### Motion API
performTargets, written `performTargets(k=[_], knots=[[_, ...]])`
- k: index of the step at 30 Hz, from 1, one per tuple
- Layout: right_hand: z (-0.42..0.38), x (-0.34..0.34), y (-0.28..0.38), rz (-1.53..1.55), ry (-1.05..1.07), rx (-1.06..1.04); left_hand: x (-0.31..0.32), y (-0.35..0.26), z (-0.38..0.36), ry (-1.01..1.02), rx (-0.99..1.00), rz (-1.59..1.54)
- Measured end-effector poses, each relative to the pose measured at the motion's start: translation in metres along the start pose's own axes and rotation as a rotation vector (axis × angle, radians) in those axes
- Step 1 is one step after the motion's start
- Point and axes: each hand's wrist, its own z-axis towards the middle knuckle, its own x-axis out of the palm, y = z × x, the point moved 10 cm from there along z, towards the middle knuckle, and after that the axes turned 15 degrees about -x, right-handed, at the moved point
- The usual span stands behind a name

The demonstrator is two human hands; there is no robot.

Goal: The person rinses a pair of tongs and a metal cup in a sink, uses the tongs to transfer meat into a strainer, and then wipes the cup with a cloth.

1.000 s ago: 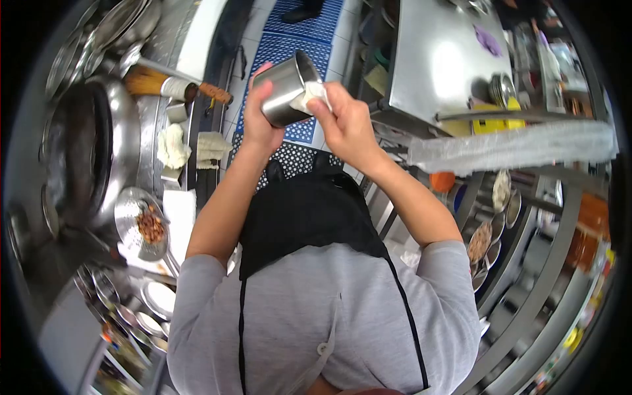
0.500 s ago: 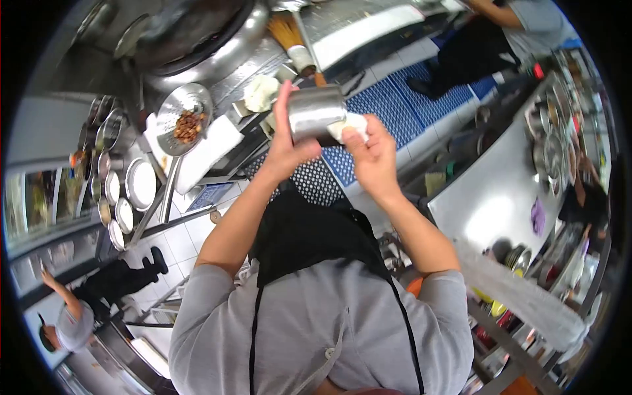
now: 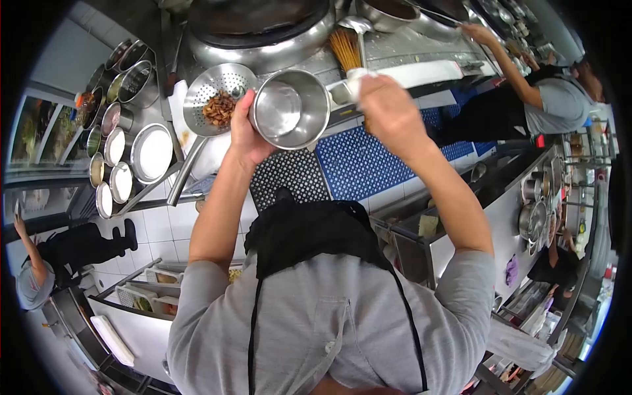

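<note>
My left hand grips a shiny steel pot by its side, tilted so that its bare inside faces me. Up and to the right, my right hand is closed and smeared by motion. A crumpled white cloth shows at its fingers, apart from the pot's rim. Just left of the pot rests a perforated strainer ladle, its handle slanting down toward me. Several brown, nut-like pieces lie in its bowl.
A large wok sits on the range ahead, with a bamboo brush and a steel ladle to its right. Steel containers crowd the left counter. Blue matting covers the floor. Another person works at the right.
The pot has turned from its side to show its open mouth and moved slightly left. My right hand with the white cloth has come away from it to the right.
</note>
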Motion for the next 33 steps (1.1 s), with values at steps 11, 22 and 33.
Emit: performTargets(k=[11, 22, 33], knots=[[0.047, 0.095, -0.022, 0.548, 0.162, 0.4, -0.047, -0.055, -0.005, 0.02, 0.224, -0.247], [0.027, 0.199, -0.133, 1.629, -0.026, 0.93, -0.042, -0.099, 0.033, -0.1, 0.396, -0.221], [0.064, 0.084, -0.423, 0.361, -0.495, 0.297, 0.052, -0.156, 0.183, -0.194, 0.317, -0.335]])
